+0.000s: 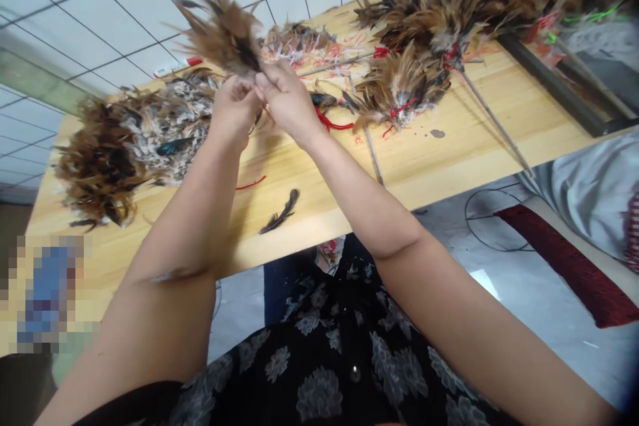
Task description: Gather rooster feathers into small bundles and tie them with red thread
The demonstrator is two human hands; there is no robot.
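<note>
Both my hands meet above the wooden table (449,146). My left hand (232,110) and my right hand (287,100) are closed together on the base of a bunch of brown feathers (224,30) that fans up and to the left. A red string (332,123) trails from under my right hand onto the table. A heap of loose brown and speckled feathers (134,140) lies just left of my left hand.
Finished feather bundles (429,20) on thin sticks (494,123) lie at the back right. A single dark feather (282,213) and a red thread piece (252,182) lie near the front edge. A blurred patch (47,293) sits at front left.
</note>
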